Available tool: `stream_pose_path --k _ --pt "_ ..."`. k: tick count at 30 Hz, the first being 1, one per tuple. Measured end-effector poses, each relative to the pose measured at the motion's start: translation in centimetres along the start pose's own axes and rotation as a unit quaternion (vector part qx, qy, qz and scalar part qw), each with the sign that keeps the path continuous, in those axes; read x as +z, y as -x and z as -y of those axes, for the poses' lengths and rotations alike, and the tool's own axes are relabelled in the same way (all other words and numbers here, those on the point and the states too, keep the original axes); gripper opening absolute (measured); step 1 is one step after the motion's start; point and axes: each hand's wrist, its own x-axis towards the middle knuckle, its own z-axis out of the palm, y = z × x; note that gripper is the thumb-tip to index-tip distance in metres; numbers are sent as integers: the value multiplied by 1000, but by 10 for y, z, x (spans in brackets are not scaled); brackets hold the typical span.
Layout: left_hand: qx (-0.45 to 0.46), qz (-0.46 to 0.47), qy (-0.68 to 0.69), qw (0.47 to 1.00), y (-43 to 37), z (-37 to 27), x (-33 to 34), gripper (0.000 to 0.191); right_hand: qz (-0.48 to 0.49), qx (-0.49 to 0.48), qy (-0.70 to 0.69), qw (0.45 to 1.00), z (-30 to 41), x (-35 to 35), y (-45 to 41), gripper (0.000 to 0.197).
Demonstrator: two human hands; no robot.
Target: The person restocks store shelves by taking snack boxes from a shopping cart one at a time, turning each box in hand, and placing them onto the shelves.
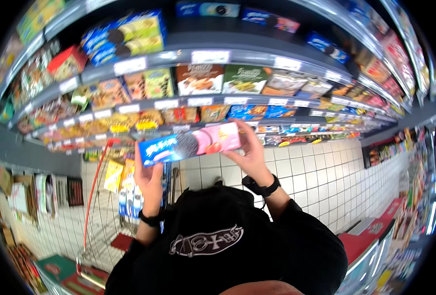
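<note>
A long blue and pink carton of sandwich cookies [194, 143] is held up between both hands. It bears white writing and a picture of a dark round cookie beside peaches. My left hand [147, 180] grips its blue end, thumb below the front face. Around the pink end closes my right hand [250, 149], with the fingers along the top corner. The carton tilts slightly, its right end higher. Behind it lies a low shelf of bagged snacks [249, 111]. Both wrists wear black bands.
Shelves hold stacked blue and green cookie cartons [125, 37], brown [200, 80] and green [245, 80] snack boxes, and price tags [210, 57]. At left stands a wire shopping cart [96, 195] with yellow packages [114, 175] and blue cartons. White tile floor [306, 177] stretches right, towards a red-topped display case [369, 232].
</note>
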Motion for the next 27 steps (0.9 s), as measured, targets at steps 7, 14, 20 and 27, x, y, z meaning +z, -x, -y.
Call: stream_pose_path --k 7,14,20,27 --pt "-13 21 50 998 -6 -2 17 54 -32 16 -23 999 14 -15 12 72" --pt "-27 100 33 994 -17 11 24 57 -104 27 -47 993 23 -21 27 63" --pt "19 149 64 987 -23 19 37 61 -121 93 -71 986 22 -32 31 64" --pt "-3 122 71 990 -32 25 70 65 -112 98 -56 987 17 -68 9 66"
